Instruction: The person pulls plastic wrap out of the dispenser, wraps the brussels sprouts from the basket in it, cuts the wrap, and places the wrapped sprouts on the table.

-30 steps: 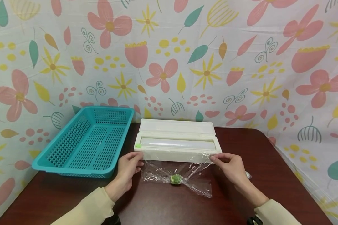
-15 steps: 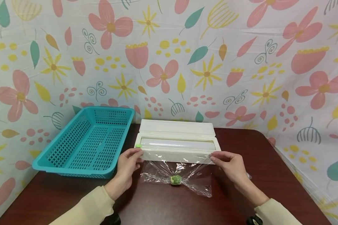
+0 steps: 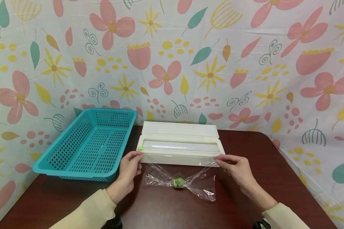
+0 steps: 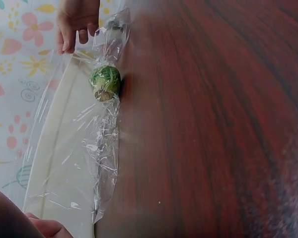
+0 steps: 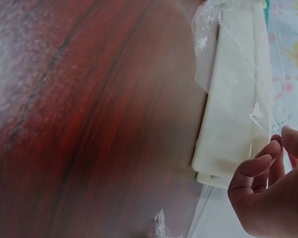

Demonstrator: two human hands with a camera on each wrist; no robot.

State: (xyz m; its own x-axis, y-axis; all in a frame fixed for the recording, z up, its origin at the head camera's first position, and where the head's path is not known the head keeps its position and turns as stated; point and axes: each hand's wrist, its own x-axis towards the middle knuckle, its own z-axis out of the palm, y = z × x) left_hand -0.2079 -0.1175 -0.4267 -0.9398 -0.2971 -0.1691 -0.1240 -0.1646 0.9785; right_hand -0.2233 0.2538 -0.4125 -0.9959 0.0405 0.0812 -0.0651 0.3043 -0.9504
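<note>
A Brussels sprout (image 3: 178, 183) is wrapped in clear cling film (image 3: 206, 191) in front of a white cling film box (image 3: 172, 159). Film runs from the box's front edge down around the sprout, with loose, wrinkled ends at both sides. At the box's left front corner my left hand (image 3: 127, 173) pinches the film's edge between thumb and fingers. My right hand (image 3: 237, 169) pinches the opposite edge at the right front corner. Seen from the left wrist, the sprout (image 4: 106, 83) shows its pale stem end through the film. The right fingertips (image 5: 283, 136) appear close to the film.
Inside the box lies a film roll (image 3: 180, 146); its lid (image 3: 180, 129) is tipped back, and a green slider (image 3: 140, 148) sits at the left end. A teal basket (image 3: 120, 175) stands to the left. Crumpled film (image 5: 160, 225) lies on the dark table (image 3: 275, 178).
My left hand has slid slightly left and my right hand slightly right, both still pinching the film. The wrapped sprout has barely moved.
</note>
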